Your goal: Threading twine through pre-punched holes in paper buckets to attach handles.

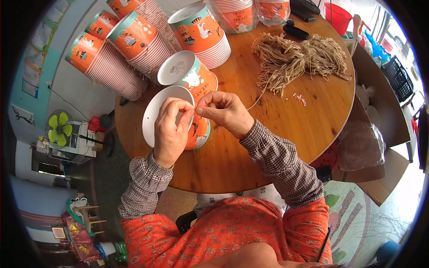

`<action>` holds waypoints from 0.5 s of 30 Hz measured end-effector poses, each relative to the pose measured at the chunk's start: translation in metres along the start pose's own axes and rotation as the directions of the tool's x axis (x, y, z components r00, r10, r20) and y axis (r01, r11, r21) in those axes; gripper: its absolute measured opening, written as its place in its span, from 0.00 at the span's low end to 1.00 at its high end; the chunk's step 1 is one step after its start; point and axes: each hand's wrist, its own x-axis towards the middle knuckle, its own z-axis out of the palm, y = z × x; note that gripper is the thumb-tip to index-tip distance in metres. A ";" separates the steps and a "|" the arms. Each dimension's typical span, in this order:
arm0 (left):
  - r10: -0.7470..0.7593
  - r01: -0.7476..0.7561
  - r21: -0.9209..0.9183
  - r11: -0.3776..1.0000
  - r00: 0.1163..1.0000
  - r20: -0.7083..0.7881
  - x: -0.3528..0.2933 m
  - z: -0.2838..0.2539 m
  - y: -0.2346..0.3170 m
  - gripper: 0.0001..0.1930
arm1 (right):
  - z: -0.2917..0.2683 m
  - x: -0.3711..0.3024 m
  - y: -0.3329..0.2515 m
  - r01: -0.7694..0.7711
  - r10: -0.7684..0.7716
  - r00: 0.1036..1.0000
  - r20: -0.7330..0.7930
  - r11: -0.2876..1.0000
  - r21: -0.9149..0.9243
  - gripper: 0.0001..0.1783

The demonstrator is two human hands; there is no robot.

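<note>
An orange paper bucket (200, 134) with a white inside lies on its side at the near left of the round wooden table (277, 129), its mouth facing left. My left hand (172, 129) grips its rim from the front. My right hand (225, 111) pinches a thin tan string (257, 101) just beside the left fingertips, at the bucket's rim. The string trails right toward a heap of tan cords (297, 58). A second bucket (190, 71) lies directly behind the one I hold.
Long stacks of nested orange buckets (118, 58) lie on the table's far left, another stack (201, 31) behind. A red tub (337, 18) and black objects (295, 31) sit at the back. Small red bits (299, 98) lie near the cords. A cardboard box (380, 147) stands right of the table.
</note>
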 end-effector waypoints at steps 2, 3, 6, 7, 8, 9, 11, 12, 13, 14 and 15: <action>-0.014 0.014 -0.013 1.000 1.000 0.002 -0.001 0.002 -0.002 0.06 | 0.001 0.000 0.001 -0.066 0.066 0.998 -0.002 0.996 0.060 0.07; -0.005 0.005 -0.001 1.000 1.000 0.011 -0.001 0.001 -0.003 0.06 | 0.002 0.000 0.001 -0.065 0.066 0.998 -0.001 0.996 0.062 0.07; -0.005 0.005 0.004 1.000 1.000 0.020 -0.002 -0.001 -0.002 0.06 | 0.006 -0.001 0.004 -0.154 0.146 0.988 0.055 0.971 0.185 0.06; -0.013 0.014 -0.005 1.000 1.000 0.019 -0.002 -0.001 -0.003 0.06 | 0.009 -0.001 0.008 -0.156 0.162 0.987 0.000 0.948 0.276 0.06; -0.018 0.018 0.003 1.000 1.000 0.014 -0.004 -0.003 -0.005 0.06 | 0.011 0.000 0.012 -0.152 0.183 0.982 -0.053 0.919 0.364 0.05; -0.021 0.021 0.011 1.000 1.000 0.010 -0.006 -0.005 -0.008 0.06 | 0.011 0.001 0.018 -0.150 0.183 0.981 -0.057 0.918 0.366 0.05; -0.104 0.101 0.031 0.994 0.989 0.109 -0.010 -0.010 -0.002 0.09 | 0.008 0.003 0.031 -0.137 0.209 0.968 -0.136 0.902 0.410 0.06; -0.154 0.145 0.064 0.987 0.973 0.170 -0.013 -0.014 0.001 0.10 | 0.010 0.004 0.035 -0.141 0.212 0.968 -0.133 0.900 0.413 0.06; -0.206 0.191 0.087 0.978 0.954 0.216 -0.018 -0.013 -0.001 0.12 | 0.011 0.004 0.038 -0.143 0.198 0.973 -0.116 0.918 0.370 0.06; -0.210 0.195 0.089 0.977 0.953 0.217 -0.021 -0.012 -0.004 0.12 | 0.012 0.003 0.042 -0.144 0.184 0.978 -0.098 0.934 0.326 0.07; -0.261 0.258 0.043 0.965 0.940 0.222 -0.023 -0.012 -0.008 0.13 | 0.014 0.002 0.041 -0.138 0.179 0.978 -0.109 0.941 0.308 0.05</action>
